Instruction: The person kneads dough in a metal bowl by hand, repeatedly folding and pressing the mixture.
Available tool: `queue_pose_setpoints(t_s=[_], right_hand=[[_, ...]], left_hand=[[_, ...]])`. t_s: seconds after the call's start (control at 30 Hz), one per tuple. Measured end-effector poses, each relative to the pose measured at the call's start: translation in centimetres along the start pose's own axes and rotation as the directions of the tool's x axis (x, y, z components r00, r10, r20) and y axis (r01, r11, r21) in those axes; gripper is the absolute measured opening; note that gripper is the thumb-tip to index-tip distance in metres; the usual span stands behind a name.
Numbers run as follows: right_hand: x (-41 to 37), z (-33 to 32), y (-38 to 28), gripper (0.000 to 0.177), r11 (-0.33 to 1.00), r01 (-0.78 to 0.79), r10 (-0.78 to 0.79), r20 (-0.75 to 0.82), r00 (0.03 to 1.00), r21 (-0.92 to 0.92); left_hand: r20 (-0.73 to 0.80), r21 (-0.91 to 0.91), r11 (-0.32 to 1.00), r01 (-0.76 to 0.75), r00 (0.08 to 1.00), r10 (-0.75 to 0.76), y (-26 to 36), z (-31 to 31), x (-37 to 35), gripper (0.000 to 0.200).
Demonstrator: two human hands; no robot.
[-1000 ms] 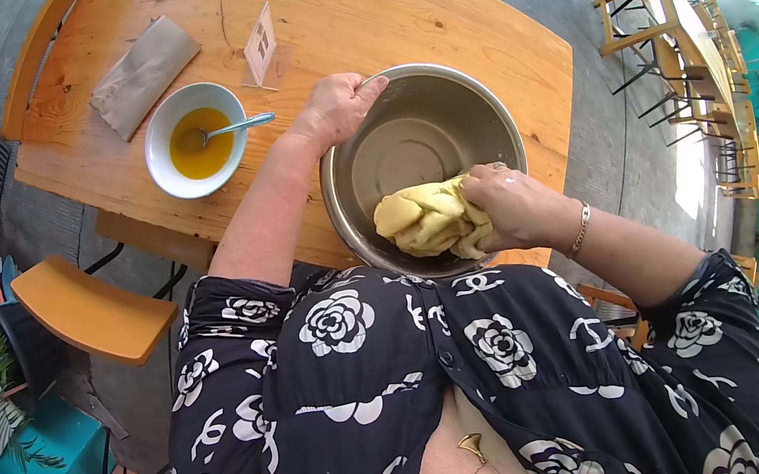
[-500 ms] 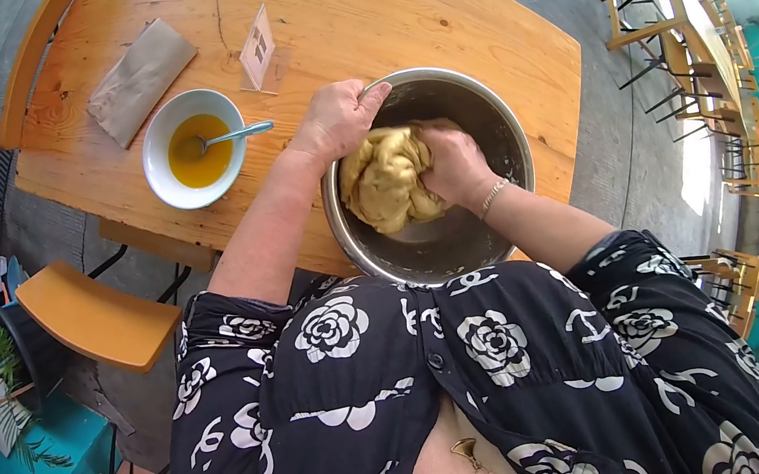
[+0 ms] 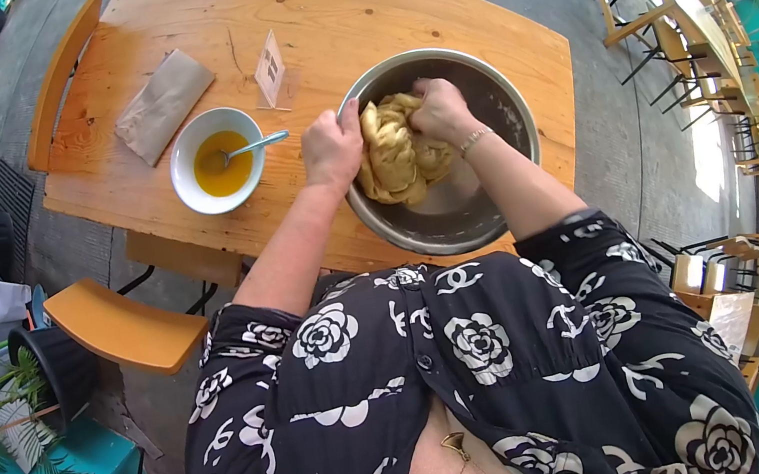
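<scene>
A large steel mixing bowl (image 3: 513, 175) stands on the table with a lump of yellowish, folded dough (image 3: 397, 163) against its left wall. My left hand (image 3: 331, 151) is closed around the bowl's left rim, its thumb over the edge. Inside the bowl, my right hand (image 3: 441, 112) presses on the far right side of the dough, fingers curled into it and partly hidden. To the left, a white bowl (image 3: 191, 191) holds golden-yellow liquid (image 3: 222, 175), with a spoon (image 3: 261, 143) resting in it.
Behind the white bowl lies a folded brown paper (image 3: 164, 107). A table-number stand (image 3: 271, 75) is left of the steel bowl, on the wooden table (image 3: 331, 17). Orange chairs stand around, one (image 3: 126, 327) near my left side.
My left hand has slid nearer along the bowl's left rim. My right hand has shifted to the far side of the dough, which looks more gathered and folded. The camera view has shifted slightly.
</scene>
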State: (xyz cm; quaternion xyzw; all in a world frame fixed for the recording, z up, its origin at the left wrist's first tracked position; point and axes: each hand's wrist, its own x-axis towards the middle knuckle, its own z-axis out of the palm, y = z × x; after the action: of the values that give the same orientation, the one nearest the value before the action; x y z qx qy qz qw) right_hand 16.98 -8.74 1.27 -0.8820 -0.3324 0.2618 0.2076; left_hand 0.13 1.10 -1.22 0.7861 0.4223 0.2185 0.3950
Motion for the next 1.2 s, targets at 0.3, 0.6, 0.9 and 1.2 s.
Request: queue_pose_setpoints(t_s=[0.3, 0.6, 0.9, 1.2], right_hand=[[-7.9, -5.6, -1.6, 0.015, 0.938, 0.319, -0.319, 0.019, 0.947, -0.133], [-11.9, -6.2, -3.3, 0.011, 0.808, 0.483, -0.578, -0.292, 0.762, -0.338], [-8.7, -7.2, -3.5, 0.019, 0.935, 0.343, -0.353, 0.323, 0.878, 0.088], [-1.7, -4.2, 3.4, 0.061, 0.746, -0.378, 0.352, 0.156, 0.923, 0.549]], left_hand=[[-0.015, -0.310, 0.941, 0.138, 0.989, -0.150, 1.0, 0.2, -3.0, 0.054], [-0.019, -0.291, 0.929, 0.228, 0.969, -0.244, -1.5, 1.1, -3.9, 0.054], [-0.021, -0.142, 0.988, 0.054, 0.998, -0.057, -0.5, -1.9, -3.2, 0.042], [0.407, -0.197, 0.975, 0.100, 0.914, -0.012, -1.1, 2.5, 9.0, 0.046]])
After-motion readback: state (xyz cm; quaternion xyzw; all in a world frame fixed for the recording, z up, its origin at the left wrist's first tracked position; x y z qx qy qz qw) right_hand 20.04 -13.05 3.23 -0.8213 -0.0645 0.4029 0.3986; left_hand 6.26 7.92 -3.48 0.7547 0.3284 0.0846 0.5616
